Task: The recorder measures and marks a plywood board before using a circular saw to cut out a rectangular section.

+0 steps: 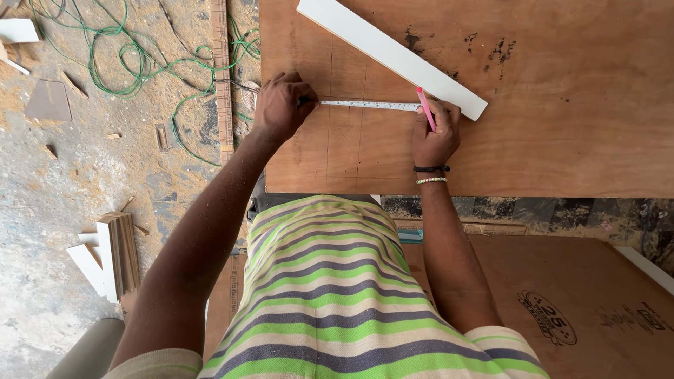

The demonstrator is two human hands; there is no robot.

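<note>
- A tape (368,105) is stretched flat across the plywood (547,140), between the two hands, just below a white strip (393,52) that lies slantwise.
- The left hand (281,105) is closed over the tape's end near the sheet's left edge, pinning it down.
- The right hand (435,133) is closed around a pink pencil (425,107), its tip set at the tape.
- The tape is judged thin, light and springy, likely to slip or curl; it is best pressed flat at both ends.
- The pencil is judged light and stiff, best gripped low near its tip.
- A round dark stamp (546,317) is printed on a lower brown board (597,281), at bottom right; more dark print lies beside it.
</note>
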